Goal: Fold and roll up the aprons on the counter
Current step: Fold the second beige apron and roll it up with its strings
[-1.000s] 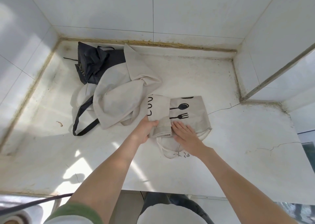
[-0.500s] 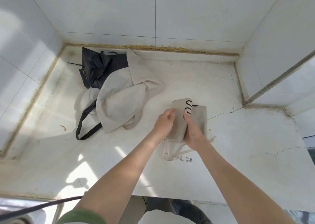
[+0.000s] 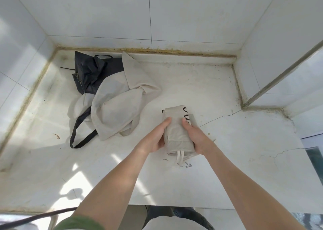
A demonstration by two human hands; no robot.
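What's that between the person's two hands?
A folded cream apron, gripped on either side by the left hand and the right hand; the head view shows it.

White tiled walls [image 3: 192,11] enclose a pale stone surface [image 3: 244,168] on three sides, with a yellowed, grimy seam [image 3: 157,50] along the back. A thin crack [image 3: 225,115] runs across the surface at right. Sunlight patches [image 3: 76,182] fall near its front edge.

Folded apron [image 3: 176,130] beige, black lettering. Loose apron [image 3: 118,107] cream with black strap [image 3: 76,133]; crumpled one [image 3: 89,72] black. Table [image 3: 192,83] off-white, cracked.
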